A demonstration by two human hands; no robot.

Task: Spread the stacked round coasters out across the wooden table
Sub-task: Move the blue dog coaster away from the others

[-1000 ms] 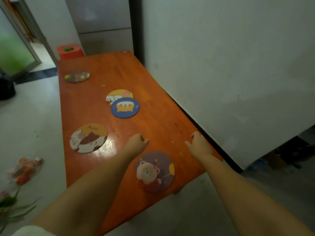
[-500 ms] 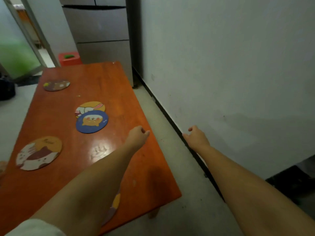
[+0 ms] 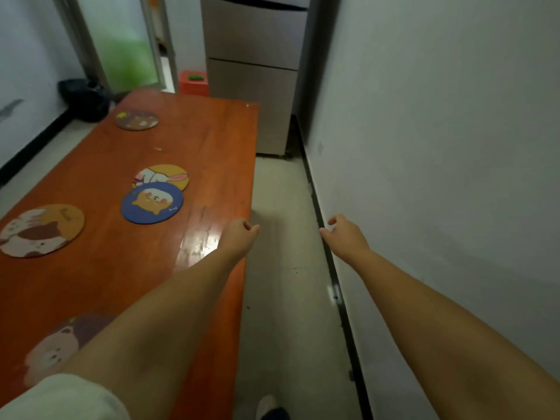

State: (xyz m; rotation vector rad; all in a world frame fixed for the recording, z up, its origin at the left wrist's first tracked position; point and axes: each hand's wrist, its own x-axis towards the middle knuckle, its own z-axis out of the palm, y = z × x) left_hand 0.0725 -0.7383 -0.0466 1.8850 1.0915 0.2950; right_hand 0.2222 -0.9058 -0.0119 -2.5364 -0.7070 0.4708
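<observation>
An orange wooden table (image 3: 212, 140) stands left of a tiled aisle and white wall (image 3: 439, 116), fridge (image 3: 254, 71) beyond. Five coasters (image 3: 152, 202) lie spread across it, two overlapping. Left hand (image 3: 239, 237) and right hand (image 3: 345, 234) hover loosely curled, empty

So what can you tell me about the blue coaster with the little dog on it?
The blue coaster is a thin, flat round disc with a dark blue face and a cartoon orange-and-white dog, plus a tiny white bone. It lies flat on the wooden table, its far edge overlapping the near edge of the rabbit coaster. Neither hand touches it.
</observation>
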